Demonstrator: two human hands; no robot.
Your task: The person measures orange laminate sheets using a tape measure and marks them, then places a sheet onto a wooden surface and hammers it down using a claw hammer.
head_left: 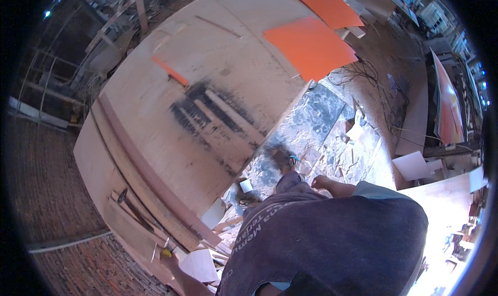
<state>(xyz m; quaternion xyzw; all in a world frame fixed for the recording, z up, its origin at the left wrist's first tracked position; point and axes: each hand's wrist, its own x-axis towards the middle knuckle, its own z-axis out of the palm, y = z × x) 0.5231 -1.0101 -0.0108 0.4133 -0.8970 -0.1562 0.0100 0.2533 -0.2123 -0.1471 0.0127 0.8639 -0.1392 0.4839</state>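
Low on the left, my left hand [171, 262] grips a small yellow tool [166, 252] at the edge of a large plywood worktable [171, 47]. Long wooden strips [145, 166] lie along that side, with a dark elongated object [132, 208] among thinner pieces beside them. My right hand [321, 183] hangs beside my body, its fingers curled; whether it holds anything is too small to make out. Black smudges and pale bar shapes [218, 120] mark the tabletop, near a narrow orange strip [171, 70].
Orange sheets [308, 47] lie on the table's far right. Below its right edge is a littered, dusty floor [358, 151] with cables [368, 73]. Upright sheets [446, 99] and pale boards [441, 197] stand or lie at the right; brick-like surfaces [57, 192] show at the left.
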